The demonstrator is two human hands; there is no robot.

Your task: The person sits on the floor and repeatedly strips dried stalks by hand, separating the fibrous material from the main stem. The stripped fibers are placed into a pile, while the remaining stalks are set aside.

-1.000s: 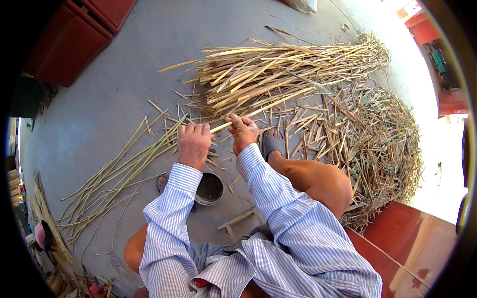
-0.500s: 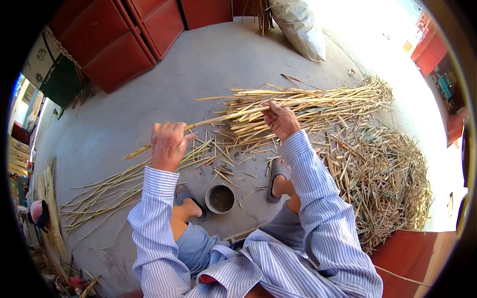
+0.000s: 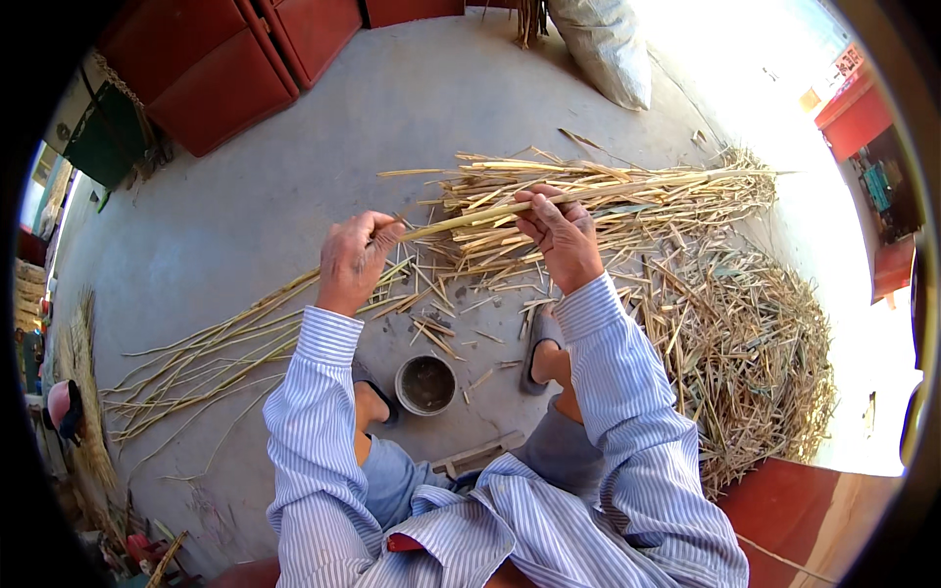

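Between my two hands a long, thin yellowish stalk (image 3: 456,223) runs slantwise above the floor. My left hand (image 3: 358,263) is closed in a pinch at its lower left part, with a small brown scrap showing at the fingertips. Higher up and to the right, my right hand (image 3: 564,240) grips the stalk between thumb and fingers. Behind the right hand lies a thick bundle of dry stalks (image 3: 667,191). Thin, long stalks (image 3: 196,358) are spread on the floor beyond the left forearm. Whether the held stalk continues left past my left hand I cannot tell.
A dark round bowl (image 3: 426,385) stands between my slippered feet. Short cut pieces (image 3: 436,333) litter the floor near it. At right rises a heap of dry leaves and husks (image 3: 750,353). Red cabinets (image 3: 201,78) and a white sack (image 3: 608,54) stand at the back.
My left hand has moved up and slightly right along the stalk, its fingers now pinched. The right hand stays near its place, palm turned more upward. The view has shifted slightly.
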